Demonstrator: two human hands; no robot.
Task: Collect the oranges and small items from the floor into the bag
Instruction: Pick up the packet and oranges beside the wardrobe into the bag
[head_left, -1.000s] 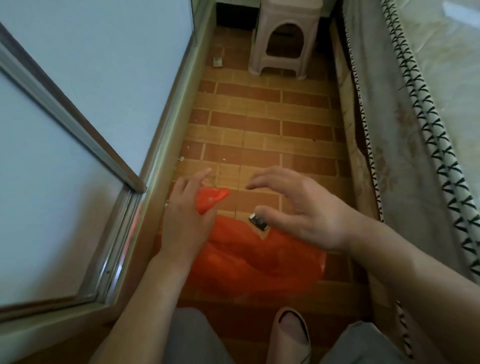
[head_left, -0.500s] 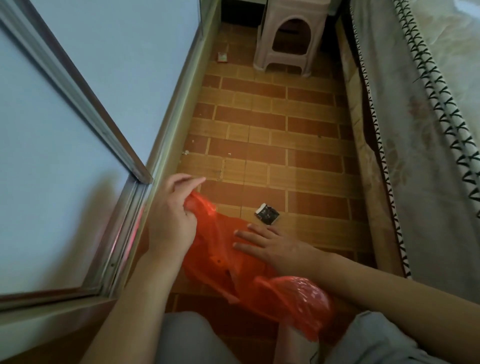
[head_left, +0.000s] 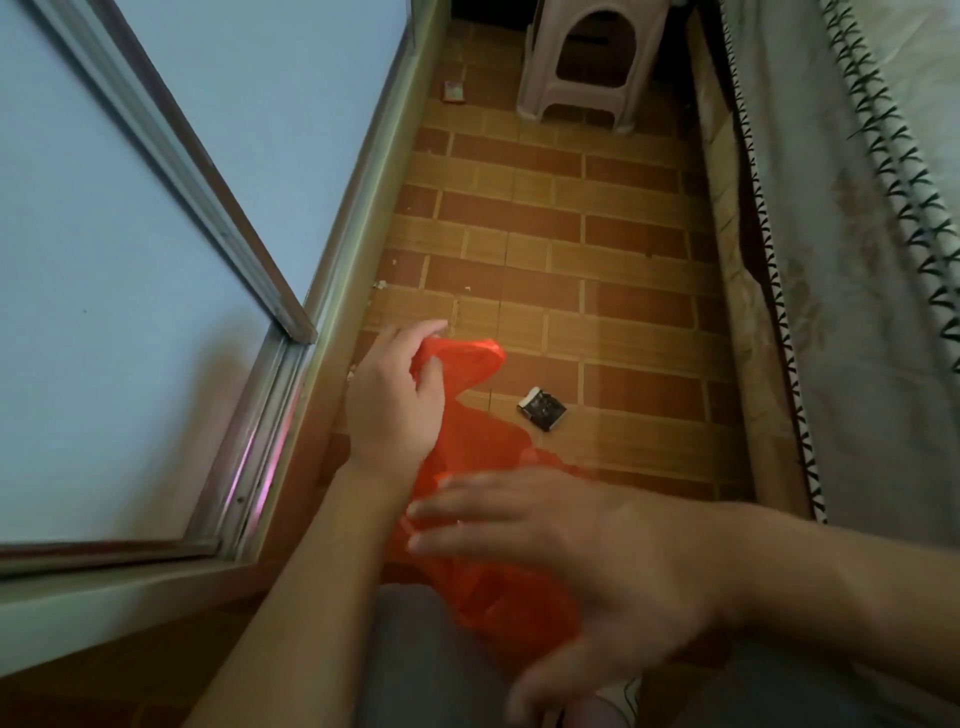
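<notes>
The orange plastic bag (head_left: 483, 452) hangs crumpled over the brick-patterned floor (head_left: 571, 249), its upper edge bunched in the left hand (head_left: 395, 400), whose fingers (head_left: 426, 332) curl over the rim and pinch it against the thumb. The right hand (head_left: 597, 551) hovers in front of the bag's lower part with fingers (head_left: 457, 499) stretched out straight and spread, holding nothing; it is blurred, and whether the fingertips touch the plastic cannot be told. A small dark packet (head_left: 542, 408) lies flat on the floor just beyond the bag, apart from both hands. Farther off, a small reddish item (head_left: 453, 92) lies near the metal door frame (head_left: 332, 291), beside a pale plastic stool (head_left: 587, 62) cut off at the top edge. A draped bedsheet (head_left: 841, 291) runs along the right. The bag's contents are hidden, and its bottom is covered by the right hand.
</notes>
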